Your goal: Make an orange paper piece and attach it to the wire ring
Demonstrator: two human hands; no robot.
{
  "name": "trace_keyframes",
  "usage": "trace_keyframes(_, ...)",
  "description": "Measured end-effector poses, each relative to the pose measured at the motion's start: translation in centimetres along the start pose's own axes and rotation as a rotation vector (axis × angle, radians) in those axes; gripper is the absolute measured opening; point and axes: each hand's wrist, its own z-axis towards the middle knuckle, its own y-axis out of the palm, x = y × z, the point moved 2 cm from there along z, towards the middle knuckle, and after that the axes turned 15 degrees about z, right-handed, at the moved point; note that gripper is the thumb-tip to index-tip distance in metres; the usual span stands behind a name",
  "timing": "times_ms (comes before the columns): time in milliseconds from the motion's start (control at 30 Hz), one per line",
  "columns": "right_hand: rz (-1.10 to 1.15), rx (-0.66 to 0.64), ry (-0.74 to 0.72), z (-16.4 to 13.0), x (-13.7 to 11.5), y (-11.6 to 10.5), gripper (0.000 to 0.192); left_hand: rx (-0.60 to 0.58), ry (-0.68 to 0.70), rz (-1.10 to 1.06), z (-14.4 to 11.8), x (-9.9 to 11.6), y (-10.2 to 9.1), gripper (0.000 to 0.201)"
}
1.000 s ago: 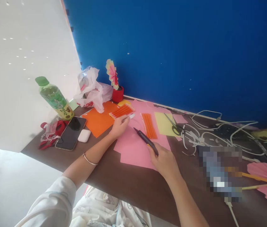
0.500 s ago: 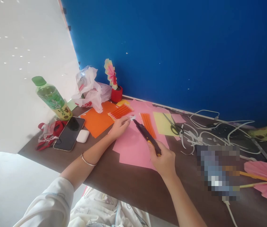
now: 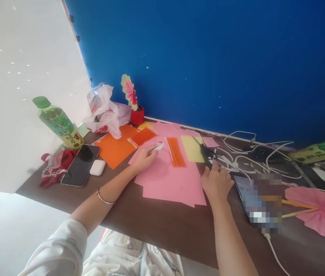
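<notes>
My left hand is over the pink paper, its fingers pinched on a small white strip. To the right of the strip lies a pleated orange paper piece. Another pleated orange paper, with pale-edged ends, rests behind my left hand. My right hand is low over the table at the right edge of the pink paper, fingers apart. Just beyond its fingertips lies a black tool on the yellow paper, partly overlapping the scissors; its exact kind is unclear.
On the left are a green-capped drink bottle, a phone and a white earphone case. Behind stand a plastic bag and a red pot with a paper fan. White cables, a second phone and a pink paper fan lie right.
My right hand has moved right and let go of the black tool, which now lies by the scissors. My left hand keeps the white strip. The view has shifted slightly.
</notes>
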Motion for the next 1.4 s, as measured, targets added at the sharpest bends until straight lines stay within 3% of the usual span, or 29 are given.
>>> trace_keyframes(100, 0.12, 0.127, -0.176, -0.6, -1.8, 0.0, 0.027, -0.07, 0.08, 0.071, -0.3, 0.2, 0.8, 0.026)
trace_keyframes(233, 0.481, 0.035, -0.521, -2.1, -6.0, 0.3, 0.018, -0.213, 0.267, 0.25, -1.0, 1.3, 2.4, 0.023)
trace_keyframes(333, 0.568, 0.038, -0.608, -2.7, -7.7, 0.3, 0.017, -0.278, 0.321, 0.319, -1.6, 2.2, 3.2, 0.023)
trace_keyframes(700, 0.478, -0.036, -0.607, -3.0, -7.6, 0.3, 0.024, -0.259, 0.286, 0.408, -2.1, 2.8, 3.9, 0.025)
trace_keyframes(1067, 0.371, -0.002, -0.607, -3.2, -8.2, 0.2, 0.022, -0.256, 0.24, 0.392, -2.2, 3.4, 4.1, 0.022)
trace_keyframes(1400, 0.421, 0.004, -0.505, -3.0, -8.5, -0.2, 0.016, -0.233, 0.247, 0.413, -2.2, 3.1, 4.4, 0.024)
